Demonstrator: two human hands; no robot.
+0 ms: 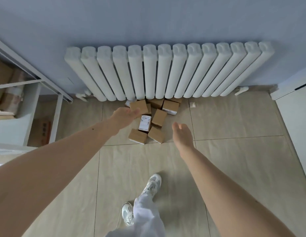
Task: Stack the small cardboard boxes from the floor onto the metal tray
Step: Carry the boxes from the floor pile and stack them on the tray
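Soft, even daylight, faint shadows, strong wide-angle bending and slight blur.

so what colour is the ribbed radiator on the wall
White; the ribbed column radiator shows best in the head view.

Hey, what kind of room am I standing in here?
Probably a storage or parcel-sorting corner of an indoor room. A white radiator hangs on a pale blue wall, small cardboard boxes, some with shipping labels, lie heaped on the tiled floor, and a white shelf unit holds more packed cartons.

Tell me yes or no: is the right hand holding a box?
No. The right hand hangs open above the floor tiles, beside the pile of small cardboard boxes, gripping nothing.
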